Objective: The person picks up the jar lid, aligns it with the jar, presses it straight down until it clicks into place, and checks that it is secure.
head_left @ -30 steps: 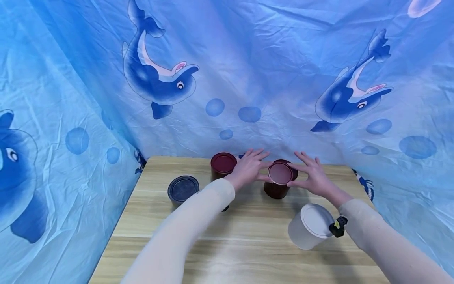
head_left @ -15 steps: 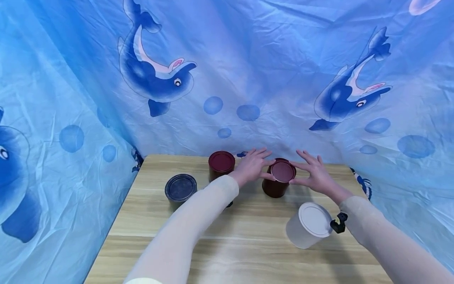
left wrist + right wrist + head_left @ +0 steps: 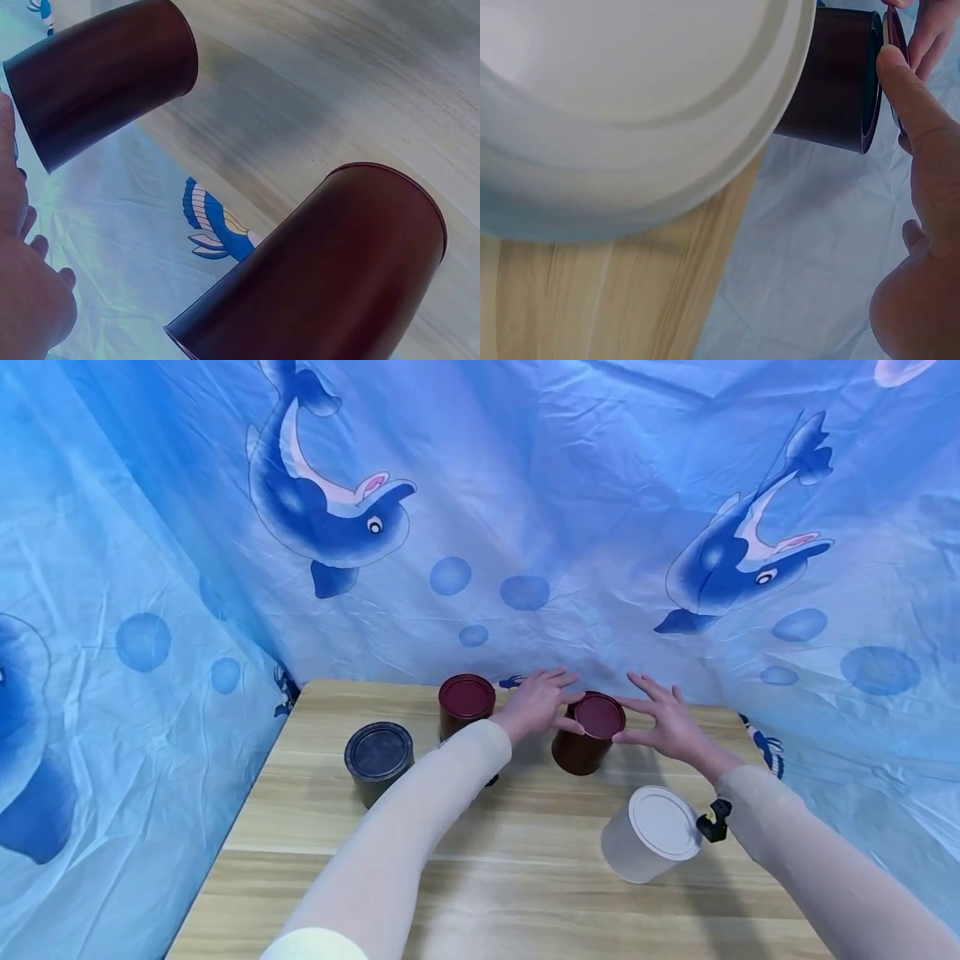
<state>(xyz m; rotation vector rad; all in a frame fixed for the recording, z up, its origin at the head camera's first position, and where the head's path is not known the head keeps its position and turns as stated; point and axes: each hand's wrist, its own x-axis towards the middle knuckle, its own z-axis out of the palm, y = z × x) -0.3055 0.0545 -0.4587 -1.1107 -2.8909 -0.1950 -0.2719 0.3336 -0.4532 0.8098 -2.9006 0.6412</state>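
A round dark red lid [image 3: 600, 717] is held by its edges between both hands, over a dark brown-red can [image 3: 576, 755]. In the right wrist view a narrow gap shows between the lid [image 3: 897, 52] and the can's open rim [image 3: 871, 90]. My left hand [image 3: 536, 703] pinches the lid's left edge with thumb and finger. On the opposite edge, thumb and finger of my right hand [image 3: 667, 723] hold it, the other fingers spread. The left wrist view shows this can [image 3: 105, 79] close to the left hand [image 3: 30, 285]; the lid is hidden there.
Another dark red lidded can [image 3: 467, 697] stands behind my left forearm. A black-lidded can [image 3: 378, 760] is at the left. A white lidded can [image 3: 651, 835] stands under my right wrist. Blue dolphin-print cloth [image 3: 525, 510] hangs behind the wooden table [image 3: 525, 877].
Both hands have brought the lid slightly down and back, so it lies closer over the can's top. The head view has shifted a little; the other cans stay put.
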